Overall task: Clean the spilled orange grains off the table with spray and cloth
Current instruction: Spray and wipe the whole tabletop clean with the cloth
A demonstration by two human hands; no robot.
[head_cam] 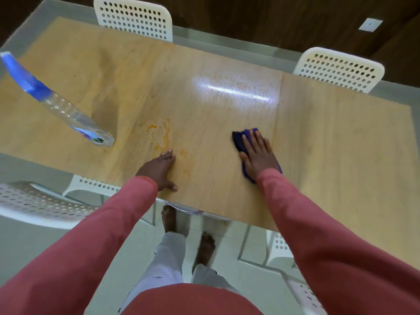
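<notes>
We stand at the near long edge of the wooden worktop (318, 137), both arms in pink sleeves reaching over it. Our right hand (259, 155) lies flat w/ fingers straight and spread, palm pressing the dark blue cloth (238, 139) onto the surface, approx. mid-worktop and a bit toward the right end; cloth sticks out past the fingertips on the far-left side and shows again at the wrist. No curl round the cloth, so that grip is released, just pressing down. Our left hand (160, 170) rests on the worktop close to the near edge, fingers straight and together, thumb out toward the edge; its grip is likewise released and holds nothing. Just beyond and beside the left fingertips sits the orange residue (162, 135): wet-looking smears and rings, w/ smaller orange patches to the right of the hand, nearer the near edge. Cloth and residue are apart, w/ bare wood between. The spray bottle (66, 108), clear body w/ blue trigger head, stands near the left end of the worktop, well apart from both hands. A bright light glare sits toward the far edge. White perforated chairs (134, 19) stand along the far edge, others at the near side. Bare feet on pale floor tiles below.
</notes>
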